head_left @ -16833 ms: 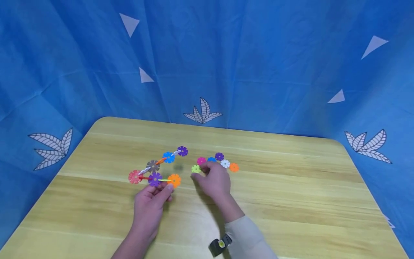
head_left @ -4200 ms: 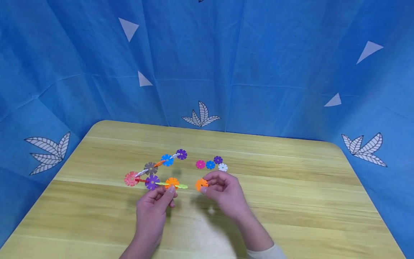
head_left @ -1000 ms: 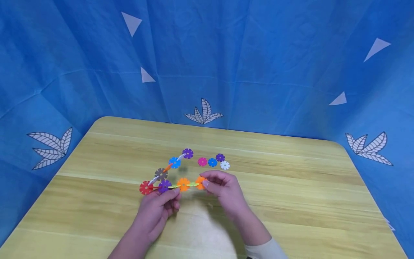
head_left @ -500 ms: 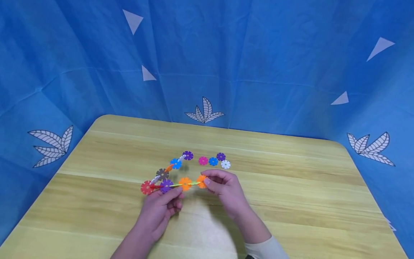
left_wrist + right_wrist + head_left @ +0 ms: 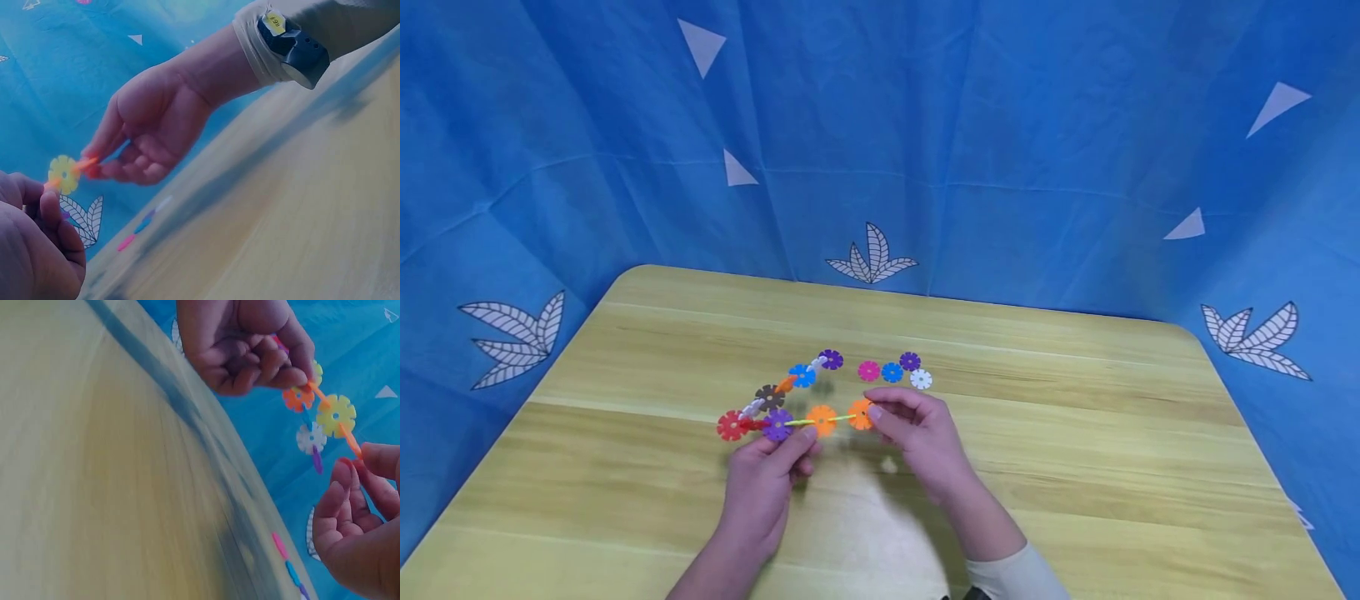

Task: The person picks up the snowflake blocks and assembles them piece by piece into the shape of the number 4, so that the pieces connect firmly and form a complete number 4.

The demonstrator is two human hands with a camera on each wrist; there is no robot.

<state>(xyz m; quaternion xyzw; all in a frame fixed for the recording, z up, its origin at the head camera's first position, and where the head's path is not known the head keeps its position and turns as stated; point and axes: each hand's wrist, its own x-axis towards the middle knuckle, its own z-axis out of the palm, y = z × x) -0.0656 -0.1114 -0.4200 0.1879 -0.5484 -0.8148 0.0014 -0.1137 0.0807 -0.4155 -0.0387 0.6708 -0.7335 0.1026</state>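
Note:
A chain of slotted plastic snowflake discs hangs above the table, bent in a V at its red disc (image 5: 732, 425). One arm runs back through a brown disc (image 5: 770, 397) and a blue disc (image 5: 802, 376) to a purple disc (image 5: 831, 359). My left hand (image 5: 762, 487) pinches the near arm at an orange disc (image 5: 822, 420). A yellow-green disc (image 5: 336, 415), edge-on in the head view, links it to the end orange disc (image 5: 861, 414). Thumb and fingers of my right hand (image 5: 928, 446) pinch that end disc.
Several loose discs lie on the table behind my right hand: a pink disc (image 5: 869, 371), a blue one, a purple one and a white disc (image 5: 921, 379). A blue curtain (image 5: 1037, 167) hangs behind the wooden table (image 5: 1112, 458).
The yellow-green and orange discs left the loose group and joined the chain's near end. The right hand held the orange disc apart 4.2 s ago; it now meets the yellow-green one.

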